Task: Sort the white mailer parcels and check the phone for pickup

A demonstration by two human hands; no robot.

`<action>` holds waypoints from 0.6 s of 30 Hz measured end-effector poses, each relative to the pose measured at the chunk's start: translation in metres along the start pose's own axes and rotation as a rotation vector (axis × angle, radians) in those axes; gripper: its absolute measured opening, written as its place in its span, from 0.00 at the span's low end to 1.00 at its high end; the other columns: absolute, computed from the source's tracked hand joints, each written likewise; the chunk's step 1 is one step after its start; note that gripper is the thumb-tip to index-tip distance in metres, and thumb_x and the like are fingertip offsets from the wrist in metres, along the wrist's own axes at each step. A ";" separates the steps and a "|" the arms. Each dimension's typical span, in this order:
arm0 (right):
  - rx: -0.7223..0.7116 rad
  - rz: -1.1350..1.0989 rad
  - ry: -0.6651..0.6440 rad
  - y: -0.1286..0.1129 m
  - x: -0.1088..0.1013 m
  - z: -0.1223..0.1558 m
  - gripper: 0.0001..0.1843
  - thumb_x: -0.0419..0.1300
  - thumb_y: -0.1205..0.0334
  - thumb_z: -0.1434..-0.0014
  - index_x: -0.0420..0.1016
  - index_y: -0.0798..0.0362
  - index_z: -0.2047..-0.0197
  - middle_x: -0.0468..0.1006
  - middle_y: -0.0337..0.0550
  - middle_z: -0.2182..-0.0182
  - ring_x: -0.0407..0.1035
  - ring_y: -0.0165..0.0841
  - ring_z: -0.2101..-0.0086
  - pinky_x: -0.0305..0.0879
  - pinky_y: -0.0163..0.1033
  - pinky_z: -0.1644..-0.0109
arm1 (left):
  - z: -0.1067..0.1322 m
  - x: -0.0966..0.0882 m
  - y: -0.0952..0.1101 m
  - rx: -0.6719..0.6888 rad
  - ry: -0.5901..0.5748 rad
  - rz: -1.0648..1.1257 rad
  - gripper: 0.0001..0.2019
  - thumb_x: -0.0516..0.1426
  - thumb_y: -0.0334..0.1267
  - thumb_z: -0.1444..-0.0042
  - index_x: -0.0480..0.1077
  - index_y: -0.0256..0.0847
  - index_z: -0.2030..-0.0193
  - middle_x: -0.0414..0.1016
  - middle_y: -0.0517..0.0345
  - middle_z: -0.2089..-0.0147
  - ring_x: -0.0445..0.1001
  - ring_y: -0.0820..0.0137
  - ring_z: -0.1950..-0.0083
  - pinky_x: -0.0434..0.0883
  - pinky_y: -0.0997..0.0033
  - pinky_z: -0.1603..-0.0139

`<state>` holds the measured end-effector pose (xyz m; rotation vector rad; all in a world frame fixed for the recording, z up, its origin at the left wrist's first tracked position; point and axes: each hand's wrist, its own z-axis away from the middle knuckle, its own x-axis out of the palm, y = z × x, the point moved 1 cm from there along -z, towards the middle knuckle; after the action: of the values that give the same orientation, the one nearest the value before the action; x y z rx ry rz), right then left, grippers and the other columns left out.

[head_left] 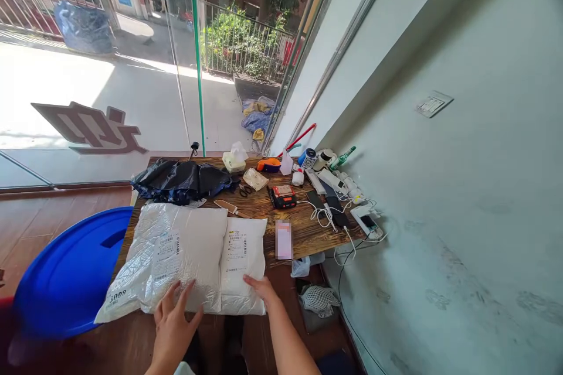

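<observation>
Several white plastic mailing packages lie side by side at the front of the wooden table. My left hand has its fingers spread at the front edge of the middle package, which bears a printed label. At the right, my right hand grips the edge of a smaller labelled package, one digit on top and the others hidden. A further package, with large dark print at its corner, lies partly beneath the middle one at the left.
Behind the packages are crumpled black plastic, scissors, a knife and a label printer. A blurred phone-like item lies right. Cables and a power strip reach the wall. A blue tub stands left.
</observation>
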<state>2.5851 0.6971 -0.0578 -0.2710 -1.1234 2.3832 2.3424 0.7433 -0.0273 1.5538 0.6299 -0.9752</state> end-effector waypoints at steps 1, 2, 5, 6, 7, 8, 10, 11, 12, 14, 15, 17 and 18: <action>-0.020 -0.013 0.000 -0.002 0.005 0.000 0.06 0.66 0.64 0.45 0.76 0.57 0.66 0.81 0.39 0.68 0.75 0.33 0.66 0.70 0.47 0.53 | -0.002 0.000 0.001 -0.009 -0.003 -0.020 0.24 0.47 0.44 0.45 0.68 0.40 0.44 0.57 0.39 0.40 0.56 0.49 0.35 0.56 0.42 0.38; -0.047 -0.024 0.006 -0.006 0.008 0.001 0.06 0.67 0.65 0.47 0.76 0.57 0.67 0.81 0.39 0.68 0.75 0.33 0.66 0.69 0.47 0.52 | -0.005 -0.001 0.001 -0.024 -0.005 -0.029 0.24 0.46 0.43 0.44 0.69 0.40 0.44 0.57 0.39 0.40 0.55 0.50 0.35 0.56 0.42 0.38; -0.157 -0.082 0.021 -0.031 0.011 0.016 0.11 0.72 0.65 0.58 0.77 0.56 0.69 0.81 0.38 0.70 0.73 0.34 0.67 0.68 0.43 0.55 | -0.009 -0.007 -0.004 -0.060 -0.043 0.012 0.24 0.47 0.44 0.45 0.69 0.42 0.44 0.57 0.40 0.39 0.54 0.49 0.34 0.54 0.42 0.37; -0.193 -0.112 0.023 -0.042 0.010 0.025 0.12 0.72 0.65 0.62 0.77 0.55 0.71 0.81 0.38 0.71 0.72 0.34 0.68 0.67 0.41 0.57 | -0.010 -0.009 -0.007 -0.063 -0.063 0.052 0.24 0.48 0.45 0.47 0.70 0.43 0.45 0.58 0.40 0.39 0.55 0.49 0.34 0.54 0.42 0.36; -0.223 -0.145 0.022 -0.054 0.010 0.034 0.12 0.72 0.64 0.65 0.77 0.54 0.74 0.80 0.36 0.73 0.71 0.34 0.70 0.67 0.39 0.60 | -0.010 -0.010 -0.010 -0.068 -0.079 0.102 0.24 0.50 0.47 0.48 0.71 0.44 0.46 0.59 0.41 0.39 0.56 0.49 0.35 0.53 0.42 0.36; -0.247 -0.181 0.020 -0.066 0.011 0.043 0.11 0.71 0.63 0.66 0.77 0.54 0.76 0.79 0.35 0.76 0.70 0.33 0.72 0.66 0.38 0.64 | -0.011 -0.010 -0.013 -0.072 -0.095 0.157 0.24 0.52 0.48 0.50 0.73 0.44 0.48 0.61 0.41 0.40 0.57 0.49 0.36 0.52 0.42 0.35; -0.273 -0.251 0.009 -0.088 0.015 0.062 0.09 0.69 0.62 0.67 0.74 0.53 0.79 0.75 0.33 0.81 0.65 0.31 0.77 0.62 0.36 0.71 | -0.013 -0.011 -0.018 -0.097 -0.105 0.263 0.23 0.53 0.51 0.52 0.76 0.45 0.53 0.63 0.42 0.41 0.59 0.48 0.37 0.52 0.43 0.34; -0.280 -0.282 0.002 -0.098 0.019 0.071 0.09 0.68 0.62 0.67 0.73 0.53 0.79 0.72 0.32 0.83 0.63 0.30 0.79 0.61 0.36 0.73 | -0.014 -0.012 -0.018 -0.121 -0.100 0.315 0.22 0.53 0.53 0.52 0.77 0.45 0.56 0.65 0.43 0.41 0.60 0.48 0.37 0.51 0.43 0.34; -0.286 -0.310 -0.005 -0.105 0.023 0.078 0.09 0.68 0.62 0.68 0.73 0.53 0.80 0.71 0.32 0.84 0.61 0.29 0.80 0.60 0.35 0.74 | -0.016 -0.013 -0.017 -0.153 -0.095 0.371 0.22 0.53 0.54 0.53 0.78 0.46 0.58 0.66 0.45 0.42 0.60 0.49 0.36 0.50 0.44 0.33; -0.294 -0.358 -0.019 -0.114 0.033 0.090 0.10 0.67 0.62 0.69 0.72 0.53 0.78 0.71 0.32 0.83 0.62 0.30 0.79 0.61 0.36 0.73 | -0.020 -0.017 -0.015 -0.264 -0.094 0.542 0.21 0.55 0.56 0.56 0.78 0.47 0.61 0.69 0.48 0.43 0.58 0.50 0.35 0.48 0.47 0.31; -0.296 -0.377 -0.027 -0.116 0.039 0.093 0.11 0.67 0.62 0.69 0.73 0.53 0.77 0.72 0.33 0.81 0.64 0.31 0.78 0.63 0.37 0.72 | -0.022 -0.020 -0.014 -0.344 -0.097 0.665 0.21 0.57 0.57 0.58 0.78 0.46 0.63 0.71 0.49 0.44 0.57 0.50 0.34 0.47 0.50 0.30; -0.301 -0.400 -0.046 -0.116 0.051 0.097 0.14 0.66 0.59 0.67 0.73 0.52 0.73 0.75 0.36 0.76 0.68 0.35 0.74 0.67 0.40 0.69 | -0.026 -0.028 -0.014 -0.501 -0.115 0.894 0.23 0.58 0.59 0.59 0.78 0.43 0.63 0.75 0.49 0.49 0.59 0.48 0.34 0.49 0.51 0.30; -0.303 -0.402 -0.060 -0.114 0.057 0.097 0.15 0.65 0.57 0.66 0.73 0.51 0.71 0.77 0.37 0.73 0.70 0.37 0.71 0.68 0.42 0.67 | -0.027 -0.034 -0.014 -0.590 -0.125 0.993 0.25 0.57 0.59 0.57 0.77 0.42 0.62 0.77 0.49 0.52 0.61 0.47 0.36 0.53 0.49 0.32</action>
<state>2.5385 0.7228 0.0934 -0.0631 -1.4177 1.8813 2.3198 0.7766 -0.0051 1.0385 -0.0077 -0.0956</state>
